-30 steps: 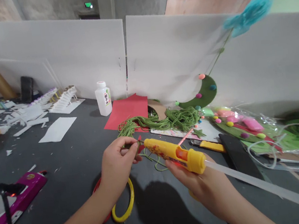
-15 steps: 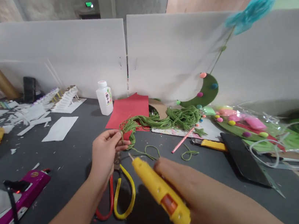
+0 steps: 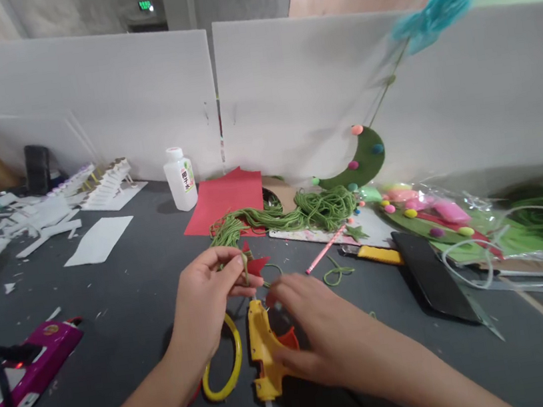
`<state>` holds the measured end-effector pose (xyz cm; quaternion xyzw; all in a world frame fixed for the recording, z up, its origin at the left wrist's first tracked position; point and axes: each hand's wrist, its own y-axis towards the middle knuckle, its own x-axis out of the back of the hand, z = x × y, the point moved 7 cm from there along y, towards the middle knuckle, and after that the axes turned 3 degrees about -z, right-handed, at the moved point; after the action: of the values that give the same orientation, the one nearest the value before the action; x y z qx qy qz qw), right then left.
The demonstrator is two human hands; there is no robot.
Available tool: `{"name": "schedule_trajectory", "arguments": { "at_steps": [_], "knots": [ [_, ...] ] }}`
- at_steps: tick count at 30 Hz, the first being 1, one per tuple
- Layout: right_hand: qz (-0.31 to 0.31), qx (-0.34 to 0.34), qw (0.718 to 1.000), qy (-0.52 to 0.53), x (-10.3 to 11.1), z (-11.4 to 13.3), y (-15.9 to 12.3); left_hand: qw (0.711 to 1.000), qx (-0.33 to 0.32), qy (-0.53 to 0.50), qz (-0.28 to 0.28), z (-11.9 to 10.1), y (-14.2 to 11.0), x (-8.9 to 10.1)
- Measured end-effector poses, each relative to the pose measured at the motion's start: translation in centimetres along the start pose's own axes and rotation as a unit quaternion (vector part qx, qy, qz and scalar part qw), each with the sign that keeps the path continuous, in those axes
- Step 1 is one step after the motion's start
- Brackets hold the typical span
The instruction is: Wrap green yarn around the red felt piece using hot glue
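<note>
Your left hand (image 3: 205, 290) pinches a red cutout (image 3: 259, 266); your right hand (image 3: 320, 335) spreads its fingers by a glue gun (image 3: 259, 340).
The cutout looks light, bendable: hold its edges.

The left hand (image 3: 208, 293) pinches a red piece (image 3: 259, 265) with a strand of green yarn (image 3: 246, 269). The right hand (image 3: 313, 325) is against a yellow glue gun (image 3: 261, 343), though whether it grips is hard to tell; yellow-handled scissors (image 3: 238, 353) lie alongside.
</note>
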<state>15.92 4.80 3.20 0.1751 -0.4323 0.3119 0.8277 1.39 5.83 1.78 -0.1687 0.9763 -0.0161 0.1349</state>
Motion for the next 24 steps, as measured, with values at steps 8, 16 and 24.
{"name": "schedule_trajectory", "arguments": {
  "at_steps": [8, 16, 24],
  "knots": [
    [-0.082, -0.096, 0.831, 0.542, -1.0, -0.8, 1.2, 0.992, -0.061, 0.112, -0.025, -1.7, -2.4, -1.0],
    [-0.055, -0.152, 0.870, 0.466, -0.8, -0.6, 0.4, 0.967, -0.124, 0.217, -0.049, -2.6, -1.6, -0.2],
    [-0.165, -0.098, 0.944, 0.270, 3.5, 0.4, -0.4, 0.975, -0.050, 0.215, 0.011, -1.5, -2.0, -1.3]
  ]
}}
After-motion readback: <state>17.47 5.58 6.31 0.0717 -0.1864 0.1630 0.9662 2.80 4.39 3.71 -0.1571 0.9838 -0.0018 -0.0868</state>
